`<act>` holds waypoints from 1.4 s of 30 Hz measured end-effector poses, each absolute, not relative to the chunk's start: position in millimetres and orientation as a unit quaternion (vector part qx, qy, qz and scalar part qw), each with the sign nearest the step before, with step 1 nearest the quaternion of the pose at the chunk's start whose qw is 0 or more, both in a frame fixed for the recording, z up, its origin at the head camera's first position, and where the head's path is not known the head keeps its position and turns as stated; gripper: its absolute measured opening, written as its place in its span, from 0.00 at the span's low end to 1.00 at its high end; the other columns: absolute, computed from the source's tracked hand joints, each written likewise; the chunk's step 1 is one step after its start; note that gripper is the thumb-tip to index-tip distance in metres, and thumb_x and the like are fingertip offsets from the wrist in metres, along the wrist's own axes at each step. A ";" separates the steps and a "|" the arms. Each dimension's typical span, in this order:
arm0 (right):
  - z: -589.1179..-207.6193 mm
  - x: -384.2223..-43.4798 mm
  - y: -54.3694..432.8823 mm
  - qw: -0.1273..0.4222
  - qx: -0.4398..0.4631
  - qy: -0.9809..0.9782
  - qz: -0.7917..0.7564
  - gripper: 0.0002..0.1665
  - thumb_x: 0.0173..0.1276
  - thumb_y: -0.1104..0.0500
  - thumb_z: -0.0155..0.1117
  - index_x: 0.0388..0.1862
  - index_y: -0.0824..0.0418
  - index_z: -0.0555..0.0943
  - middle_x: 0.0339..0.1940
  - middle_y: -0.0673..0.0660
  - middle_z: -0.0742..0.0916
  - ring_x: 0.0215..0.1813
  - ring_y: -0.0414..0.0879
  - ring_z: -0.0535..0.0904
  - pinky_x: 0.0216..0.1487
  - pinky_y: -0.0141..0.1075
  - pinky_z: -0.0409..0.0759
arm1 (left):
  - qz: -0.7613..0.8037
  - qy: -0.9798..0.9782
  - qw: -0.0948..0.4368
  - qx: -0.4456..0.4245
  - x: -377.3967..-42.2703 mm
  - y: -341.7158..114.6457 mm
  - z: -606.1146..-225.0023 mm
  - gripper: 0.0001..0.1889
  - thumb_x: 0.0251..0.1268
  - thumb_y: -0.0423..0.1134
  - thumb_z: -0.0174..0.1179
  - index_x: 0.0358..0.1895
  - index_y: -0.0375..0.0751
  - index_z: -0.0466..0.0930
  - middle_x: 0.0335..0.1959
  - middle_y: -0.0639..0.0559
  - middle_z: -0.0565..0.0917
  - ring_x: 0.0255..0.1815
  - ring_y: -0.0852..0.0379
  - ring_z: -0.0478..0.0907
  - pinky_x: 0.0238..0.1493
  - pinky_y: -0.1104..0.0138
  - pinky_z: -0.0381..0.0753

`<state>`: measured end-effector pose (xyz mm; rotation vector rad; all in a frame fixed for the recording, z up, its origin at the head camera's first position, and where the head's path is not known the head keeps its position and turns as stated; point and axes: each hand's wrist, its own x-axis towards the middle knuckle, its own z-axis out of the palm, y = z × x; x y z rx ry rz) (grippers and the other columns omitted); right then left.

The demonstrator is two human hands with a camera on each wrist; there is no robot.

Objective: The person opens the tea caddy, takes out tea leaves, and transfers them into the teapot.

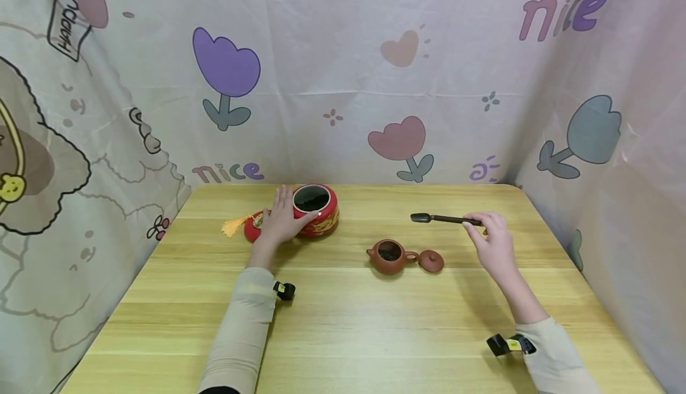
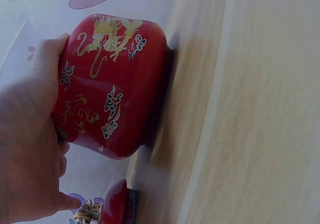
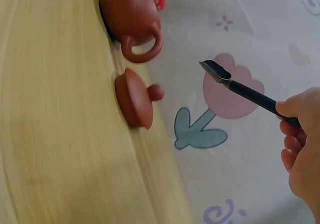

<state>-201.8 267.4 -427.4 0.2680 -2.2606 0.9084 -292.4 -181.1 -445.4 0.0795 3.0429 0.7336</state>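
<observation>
My left hand (image 1: 280,220) holds the red tea jar (image 1: 325,225) at its left side, with the thumb along the near side of the rim. Gold dragon and cloud patterns cover the jar (image 2: 115,84), which is uncapped, with dark contents inside. In my right hand (image 1: 494,244), thumb and fingers pinch the dark handle of a small tea scoop (image 1: 420,218). The scoop (image 3: 216,72) is held above the table, its bowl pointing left. Between the hands stands a brown clay teapot (image 1: 382,263), uncovered, with dark matter inside. Its knobbed lid (image 1: 432,262) lies by the handle.
A red jar lid (image 1: 250,231) with a yellow tassel (image 1: 234,226) lies left of the jar, partly behind my left hand. The wooden table (image 1: 364,334) ends at a patterned cloth backdrop (image 1: 316,72) at the back and sides.
</observation>
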 end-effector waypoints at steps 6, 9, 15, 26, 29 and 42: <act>-436.3 -212.0 276.9 0.351 0.074 -0.859 0.364 0.08 0.60 0.70 0.69 0.39 0.71 0.83 0.37 0.65 0.84 0.42 0.26 0.63 0.39 0.22 0.62 | 0.233 0.972 0.005 0.025 -291.4 -181.1 -444.9 0.62 0.52 0.82 0.44 0.79 0.43 0.33 0.81 0.46 0.30 0.82 0.44 0.29 0.74 0.33 0.41; -441.9 -216.4 281.6 0.360 0.067 -0.857 0.363 0.08 0.58 0.69 0.70 0.37 0.72 0.83 0.33 0.65 0.83 0.40 0.27 0.63 0.40 0.24 0.62 | 0.232 0.972 0.007 0.027 -291.1 -180.5 -444.0 0.62 0.52 0.82 0.43 0.79 0.43 0.32 0.81 0.46 0.30 0.82 0.43 0.28 0.73 0.32 0.40; -451.8 -222.2 288.6 0.370 0.059 -0.859 0.349 0.08 0.56 0.70 0.71 0.32 0.74 0.81 0.30 0.66 0.81 0.37 0.41 0.66 0.42 0.33 0.62 | 0.231 0.973 0.007 0.023 -292.7 -180.6 -446.2 0.62 0.51 0.83 0.43 0.79 0.44 0.32 0.81 0.46 0.31 0.82 0.44 0.29 0.74 0.33 0.40; -461.4 -224.8 297.4 0.318 -0.005 -0.882 0.348 0.09 0.60 0.67 0.69 0.33 0.75 0.81 0.30 0.68 0.80 0.38 0.56 0.69 0.45 0.42 0.62 | 0.234 0.972 0.011 0.024 -292.9 -180.4 -446.3 0.63 0.51 0.83 0.43 0.79 0.44 0.32 0.81 0.47 0.29 0.82 0.45 0.27 0.74 0.33 0.40; -462.2 -225.8 300.1 0.306 -0.021 -0.887 0.345 0.09 0.61 0.66 0.68 0.33 0.75 0.82 0.31 0.69 0.81 0.39 0.58 0.70 0.47 0.45 0.62 | 0.236 0.972 0.009 0.023 -292.9 -180.2 -445.5 0.62 0.51 0.83 0.43 0.79 0.44 0.32 0.81 0.47 0.30 0.82 0.45 0.27 0.74 0.33 0.40; -458.9 -224.6 309.3 0.267 -0.065 -0.902 0.334 0.12 0.64 0.64 0.66 0.36 0.76 0.83 0.33 0.71 0.82 0.43 0.61 0.71 0.50 0.49 0.64 | 0.236 0.971 0.006 0.026 -293.2 -179.9 -444.6 0.62 0.53 0.82 0.44 0.79 0.45 0.32 0.81 0.47 0.30 0.82 0.45 0.28 0.74 0.32 0.41</act>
